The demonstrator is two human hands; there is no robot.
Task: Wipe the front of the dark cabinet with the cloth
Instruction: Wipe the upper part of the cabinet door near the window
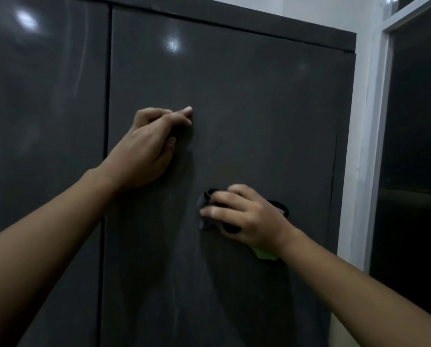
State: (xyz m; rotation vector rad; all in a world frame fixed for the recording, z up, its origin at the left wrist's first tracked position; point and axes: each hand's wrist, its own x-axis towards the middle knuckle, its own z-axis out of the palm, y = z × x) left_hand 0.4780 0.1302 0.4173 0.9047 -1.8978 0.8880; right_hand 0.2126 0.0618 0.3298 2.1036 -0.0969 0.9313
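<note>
The dark cabinet (pixel 247 96) fills most of the view, its two glossy doors shut and meeting at a vertical seam left of centre. The cloth (pixel 232 229) is on the front of the right door, about halfway down the picture, pinned flat under the right hand (pixel 252 219). That hand's fingers (pixel 219 211) are spread over it and press it to the panel, with dark folds showing between and beyond them. A small yellow-green piece (pixel 265 255) pokes out just below the wrist. The left hand (pixel 146 151) rests on the same door, higher up and near the seam, holding nothing, fingers close together and loosely bent with one tip touching the surface. A white frame (pixel 379 121) and a dark window (pixel 414 146) stand beside the cabinet on the right
</note>
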